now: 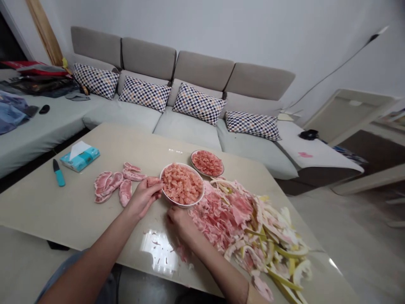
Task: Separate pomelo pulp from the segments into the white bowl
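Observation:
A white bowl (202,196) heaped with pink pomelo pulp (182,184) stands on the table. My left hand (146,196) is at the bowl's left rim, its thumb and fingers pinched together. Whether they grip the rim or a bit of pulp I cannot make out. Just below the bowl's front edge, my right hand (177,220) is closed with fingers curled under; what it holds, if anything, is hidden. Several pomelo segments (108,184) in pale membrane lie left of my left hand. Right of the bowl spreads a pile of pink membranes (218,211).
Behind the bowl is a dark-rimmed plate of pulp (207,163). Yellow-green rind strips (284,253) heap toward the table's right edge. A turquoise-handled knife (58,174) and a tissue pack (80,157) lie at left. A grey sofa (186,124) runs along the far side.

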A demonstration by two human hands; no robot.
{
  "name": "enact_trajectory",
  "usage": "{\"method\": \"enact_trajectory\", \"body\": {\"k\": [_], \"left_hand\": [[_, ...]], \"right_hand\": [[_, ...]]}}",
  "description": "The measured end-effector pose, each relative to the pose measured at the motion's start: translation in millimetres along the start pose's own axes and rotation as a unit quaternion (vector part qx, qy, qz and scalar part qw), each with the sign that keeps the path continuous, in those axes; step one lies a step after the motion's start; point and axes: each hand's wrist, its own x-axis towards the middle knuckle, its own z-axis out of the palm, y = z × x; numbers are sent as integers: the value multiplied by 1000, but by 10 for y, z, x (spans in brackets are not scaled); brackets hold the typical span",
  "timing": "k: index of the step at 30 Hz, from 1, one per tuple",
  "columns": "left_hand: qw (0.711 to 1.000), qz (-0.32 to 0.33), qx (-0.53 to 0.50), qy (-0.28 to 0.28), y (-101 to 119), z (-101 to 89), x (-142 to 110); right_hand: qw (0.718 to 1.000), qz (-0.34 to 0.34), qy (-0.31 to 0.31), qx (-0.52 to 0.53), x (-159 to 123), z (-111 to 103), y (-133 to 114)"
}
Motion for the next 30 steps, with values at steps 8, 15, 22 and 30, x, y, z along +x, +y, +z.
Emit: {"method": "enact_trajectory", "body": {"k": [8, 15, 22, 30], "left_hand": [[1000, 2, 3, -5, -10, -9, -10], [1000, 7, -6, 7, -5, -22, -9], [1000, -1, -26, 12, 2, -32, -6], [998, -8, -68, 3, -30, -3, -6]], "right_hand": [[996, -26, -79, -30, 124, 134, -84], [996, -65, -59, 1, 193, 71, -204], [978, -78, 182, 71, 99, -842, -20], [938, -50, 319, 125, 89, -1223, 335]]}}
